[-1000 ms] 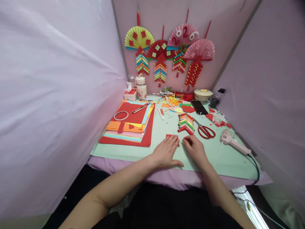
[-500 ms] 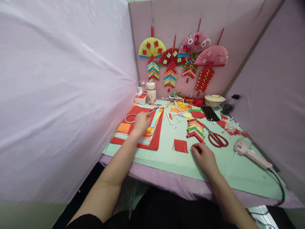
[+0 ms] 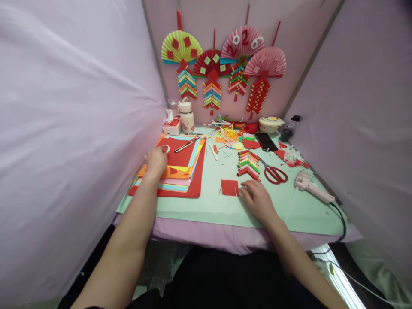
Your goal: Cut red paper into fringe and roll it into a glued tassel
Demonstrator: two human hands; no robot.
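My left hand (image 3: 156, 162) reaches over the paper stack, its fingers bent around the left side of a white tape roll (image 3: 166, 148); part of the ring is covered by the hand. A dark pen-like tool (image 3: 186, 145) lies on the red sheet to its right. My right hand (image 3: 255, 196) rests on the table with its thumb and fingers apart, holding nothing. Just left of its fingertips lies a small red paper square (image 3: 229, 187) with cut fringe along its edges. Beyond the fingers is a string of coloured paper firecrackers (image 3: 248, 164), beside red-handled scissors (image 3: 275, 175).
A glue gun (image 3: 312, 187) with a black cord lies at the right. A phone (image 3: 266, 141), paper scraps (image 3: 230, 134) and a lidded bowl (image 3: 271, 124) are farther back. A bottle (image 3: 186, 117) and tissue pack (image 3: 172, 126) stand back left. Paper fans (image 3: 265, 64) hang on the wall.
My left hand has moved left across the stack, from beside the pen-like tool to the tape roll. The view has shifted to the right. My right hand stays beside the red square.
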